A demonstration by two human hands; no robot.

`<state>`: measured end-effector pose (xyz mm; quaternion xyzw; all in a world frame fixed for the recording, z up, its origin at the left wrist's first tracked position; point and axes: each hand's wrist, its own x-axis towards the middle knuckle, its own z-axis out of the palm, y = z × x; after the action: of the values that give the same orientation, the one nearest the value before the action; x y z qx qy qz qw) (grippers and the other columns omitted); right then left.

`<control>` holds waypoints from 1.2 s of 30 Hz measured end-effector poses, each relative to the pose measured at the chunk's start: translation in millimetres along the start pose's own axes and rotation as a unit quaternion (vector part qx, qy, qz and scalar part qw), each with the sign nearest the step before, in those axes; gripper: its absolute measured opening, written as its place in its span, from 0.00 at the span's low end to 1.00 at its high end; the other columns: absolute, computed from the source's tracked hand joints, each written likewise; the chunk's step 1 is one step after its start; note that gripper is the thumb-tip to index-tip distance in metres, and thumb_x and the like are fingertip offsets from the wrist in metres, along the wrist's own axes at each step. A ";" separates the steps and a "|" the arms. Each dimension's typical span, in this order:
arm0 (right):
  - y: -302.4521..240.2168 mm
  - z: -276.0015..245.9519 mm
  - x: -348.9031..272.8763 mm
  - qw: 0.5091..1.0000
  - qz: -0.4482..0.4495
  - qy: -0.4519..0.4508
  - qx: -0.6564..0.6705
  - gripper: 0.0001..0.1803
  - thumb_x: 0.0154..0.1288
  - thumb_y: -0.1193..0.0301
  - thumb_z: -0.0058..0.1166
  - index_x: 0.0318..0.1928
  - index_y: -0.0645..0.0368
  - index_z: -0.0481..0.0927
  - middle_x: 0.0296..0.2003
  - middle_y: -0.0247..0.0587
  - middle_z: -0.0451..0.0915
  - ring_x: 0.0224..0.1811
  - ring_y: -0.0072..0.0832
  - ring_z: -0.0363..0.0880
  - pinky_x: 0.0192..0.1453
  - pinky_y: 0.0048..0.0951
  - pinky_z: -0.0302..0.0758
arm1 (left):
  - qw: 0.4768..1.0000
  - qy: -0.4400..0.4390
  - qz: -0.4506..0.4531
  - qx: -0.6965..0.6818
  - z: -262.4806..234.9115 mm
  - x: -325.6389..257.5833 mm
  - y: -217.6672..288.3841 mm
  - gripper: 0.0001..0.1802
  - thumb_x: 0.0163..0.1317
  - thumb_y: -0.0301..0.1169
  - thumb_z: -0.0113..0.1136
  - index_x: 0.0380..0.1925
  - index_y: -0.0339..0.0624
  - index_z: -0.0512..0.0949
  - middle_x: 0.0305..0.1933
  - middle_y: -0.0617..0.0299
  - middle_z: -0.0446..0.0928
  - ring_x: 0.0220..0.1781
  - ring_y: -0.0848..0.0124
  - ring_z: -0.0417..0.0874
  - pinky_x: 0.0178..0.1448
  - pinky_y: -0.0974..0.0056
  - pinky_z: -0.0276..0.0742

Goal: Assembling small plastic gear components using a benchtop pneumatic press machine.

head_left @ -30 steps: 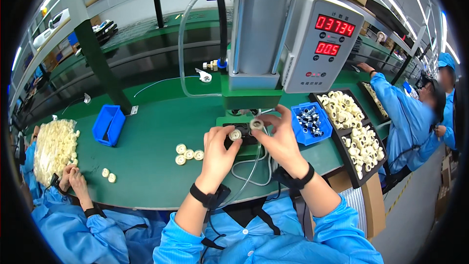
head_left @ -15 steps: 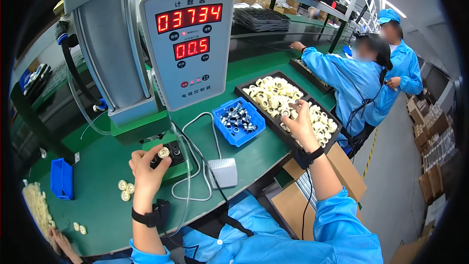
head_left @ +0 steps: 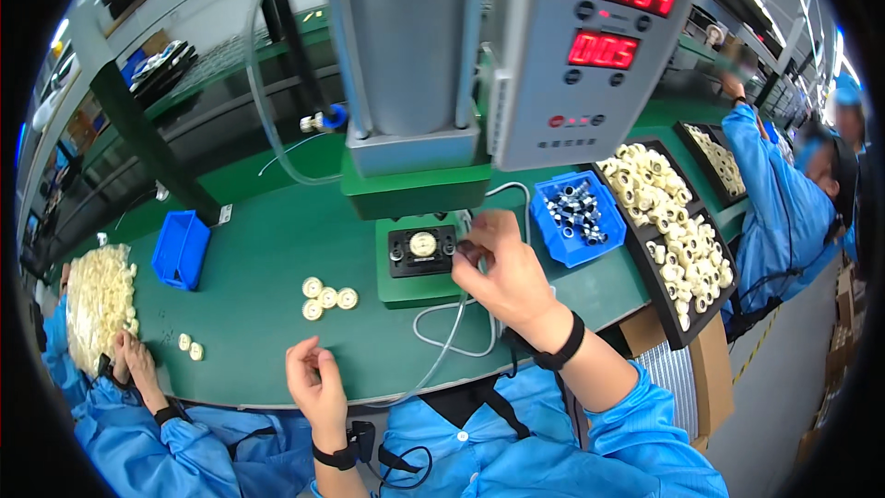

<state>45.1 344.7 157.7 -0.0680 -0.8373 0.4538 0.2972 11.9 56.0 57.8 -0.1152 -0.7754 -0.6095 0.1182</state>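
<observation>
**Right hand at the press fixture**

The right hand [head_left: 505, 269] is held at the black metal fixture block [head_left: 422, 250], where a round cream plastic disc [head_left: 422, 243] is seated; its fingers [head_left: 472, 242] are pinched together, on what cannot be told. The left hand [head_left: 316, 387] is kept loosely curled, empty, above the green worktop [head_left: 258, 267], near four loose cream discs [head_left: 324, 296].

At frame centre the fixture [head_left: 422, 250] sat on the table [head_left: 267, 258] under the press [head_left: 406, 65]. My right hand [head_left: 502, 272] touched the fixture's right edge; my left hand [head_left: 316, 387] hovered lower centre, at the table's near edge. A cluster of round parts [head_left: 327, 297] lay left of the fixture, a small bin [head_left: 182, 249] farther left. Right of the fixture stood a bin of small parts [head_left: 576, 217], then a tray of rings [head_left: 678, 240].
</observation>
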 end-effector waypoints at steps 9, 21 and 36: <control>-13.1 31.2 40.1 1.000 -0.022 0.010 -0.017 0.08 0.62 0.73 0.64 0.38 0.66 0.81 0.26 0.40 0.80 0.25 0.26 0.77 0.32 0.29 0.73 | 0.999 -0.004 0.010 0.036 8.3 2.2 6.5 0.11 0.67 0.19 0.58 0.48 0.32 0.77 0.37 0.64 0.75 0.35 0.79 0.73 0.41 0.72 0.72; -2.5 28.9 37.7 0.959 0.026 0.009 0.282 0.29 0.67 0.74 0.59 0.64 0.67 0.63 0.50 0.51 0.80 0.49 0.39 0.85 0.51 0.33 0.80 | 0.998 -0.019 0.015 0.051 12.3 5.1 8.7 0.11 0.68 0.20 0.57 0.49 0.33 0.76 0.36 0.66 0.75 0.34 0.81 0.72 0.40 0.73 0.70; 35.2 -90.6 -89.6 0.956 -0.054 -0.116 -0.266 0.14 0.70 0.71 0.55 0.53 0.64 0.79 0.50 0.49 0.83 0.57 0.47 0.80 0.61 0.45 0.70 | 0.995 -0.059 0.015 0.079 16.4 9.3 8.4 0.09 0.67 0.23 0.62 0.47 0.36 0.79 0.35 0.68 0.76 0.35 0.80 0.73 0.43 0.73 0.71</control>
<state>163.2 395.9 127.7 -0.0461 -0.9588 0.2028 0.1937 5.1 74.2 64.8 -0.1533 -0.8249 -0.5366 0.0902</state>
